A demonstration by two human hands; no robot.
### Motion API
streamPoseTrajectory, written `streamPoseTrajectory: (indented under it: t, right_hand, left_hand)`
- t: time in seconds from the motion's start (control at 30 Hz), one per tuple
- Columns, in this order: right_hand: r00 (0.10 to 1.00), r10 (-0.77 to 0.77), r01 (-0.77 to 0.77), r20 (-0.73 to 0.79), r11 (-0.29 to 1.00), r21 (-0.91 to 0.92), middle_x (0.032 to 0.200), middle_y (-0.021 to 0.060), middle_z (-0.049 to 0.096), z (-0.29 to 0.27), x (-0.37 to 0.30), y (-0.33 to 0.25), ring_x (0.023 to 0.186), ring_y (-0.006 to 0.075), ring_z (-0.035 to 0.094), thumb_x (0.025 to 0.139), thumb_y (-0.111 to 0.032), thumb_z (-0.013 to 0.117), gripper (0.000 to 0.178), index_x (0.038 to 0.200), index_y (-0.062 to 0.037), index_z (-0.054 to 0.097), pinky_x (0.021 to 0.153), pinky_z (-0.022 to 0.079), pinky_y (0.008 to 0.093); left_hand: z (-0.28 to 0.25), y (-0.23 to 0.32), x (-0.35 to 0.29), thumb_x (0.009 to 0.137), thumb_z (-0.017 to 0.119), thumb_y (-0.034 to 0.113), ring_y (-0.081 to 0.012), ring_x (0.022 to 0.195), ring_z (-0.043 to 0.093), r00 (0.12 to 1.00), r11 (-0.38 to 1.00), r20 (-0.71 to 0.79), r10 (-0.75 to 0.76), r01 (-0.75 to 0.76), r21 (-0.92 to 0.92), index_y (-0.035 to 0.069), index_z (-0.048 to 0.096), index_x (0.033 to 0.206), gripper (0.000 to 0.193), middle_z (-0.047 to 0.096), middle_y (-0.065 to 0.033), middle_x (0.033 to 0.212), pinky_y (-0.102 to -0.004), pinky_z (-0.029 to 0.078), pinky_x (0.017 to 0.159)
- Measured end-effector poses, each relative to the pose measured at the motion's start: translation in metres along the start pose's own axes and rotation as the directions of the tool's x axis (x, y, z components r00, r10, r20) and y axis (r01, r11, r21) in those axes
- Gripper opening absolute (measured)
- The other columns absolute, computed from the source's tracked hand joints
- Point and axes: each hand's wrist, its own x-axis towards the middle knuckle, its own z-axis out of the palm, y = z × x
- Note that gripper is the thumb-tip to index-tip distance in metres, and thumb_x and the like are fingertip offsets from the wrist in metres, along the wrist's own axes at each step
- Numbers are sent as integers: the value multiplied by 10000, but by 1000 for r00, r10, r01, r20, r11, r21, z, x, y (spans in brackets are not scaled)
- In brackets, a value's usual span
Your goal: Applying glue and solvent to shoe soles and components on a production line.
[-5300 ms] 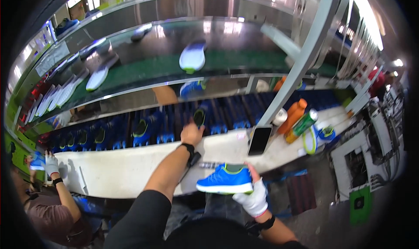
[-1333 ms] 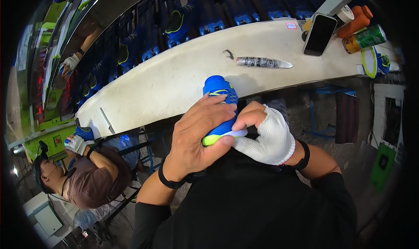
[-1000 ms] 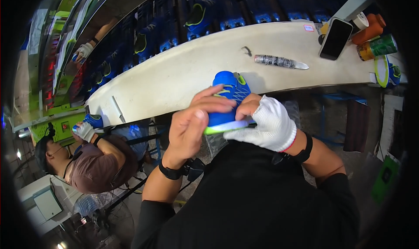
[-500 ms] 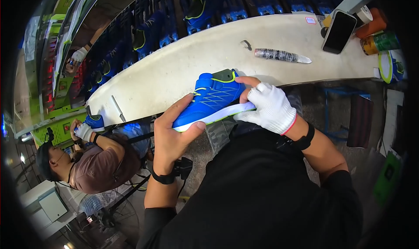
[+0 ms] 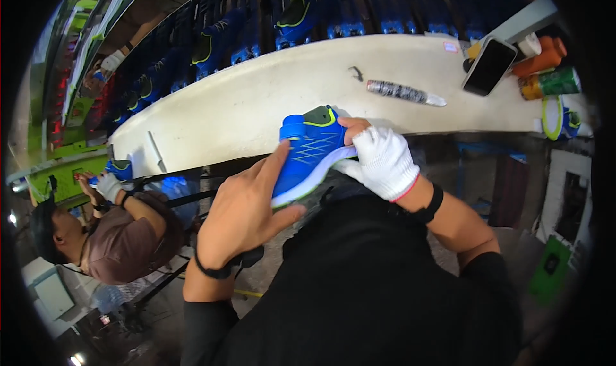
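Note:
A blue sneaker (image 5: pixel 312 149) with lime trim and a white sole is between my hands, just off the near edge of the pale worktable (image 5: pixel 244 116). Bare, my left hand (image 5: pixel 240 202) is closed about the toe, fingers along the upper and thumb below the sole. My right hand (image 5: pixel 382 157), in a white glove that leaves fingertips bare, grips the heel. The sole looks bent in a curve toward the toe.
On the worktable lie a tape-wrapped knife (image 5: pixel 404 92), a thin rod (image 5: pixel 156 152) and a phone (image 5: pixel 489 66) beside cans. Another shoe (image 5: pixel 559 118) stands far right. Blue shoes (image 5: pixel 298 16) sit on the rack behind. A co-worker (image 5: pixel 122 241) sits at left.
The sneaker has tilted toe-down, and its sole now curves. My left hand has shifted down and left with its fingers straighter; my right hand keeps the heel. The whole view has shifted slightly.

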Motion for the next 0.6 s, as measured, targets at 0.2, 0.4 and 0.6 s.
streamPoseTrajectory:
  t: [0.2,0.4,0.6]
  right_hand:
    - [981,-148,187,-126,897,401,1501,203,622,-89,3,-31,1362,416,653,698,-480,1034,966,1445,-66,582,1110,540,508]
    - [971,47,70,-235,882,466,1344,166,721,-92,-7,-33,1189,303,733,682,-359,1077,878,1379,-46,645,1032,594,414]
    - [978,5,86,-207,900,428,1269,161,760,-89,2,-28,1109,288,765,652,-391,1082,802,1259,-55,679,974,611,392]
  left_hand:
    - [47,20,37,764,971,141,-378,1076,716,675,757,-601,429,-631,-169,32,631,1316,657,714,-185,1225,-416,590,893]
    - [101,19,76,735,1007,114,-301,930,629,542,618,-729,417,-758,-209,79,572,1140,596,640,-100,1042,-388,521,780]
    - [100,23,65,705,953,57,-365,905,574,642,579,-662,386,-728,-368,96,553,976,484,567,-123,961,-431,489,767]
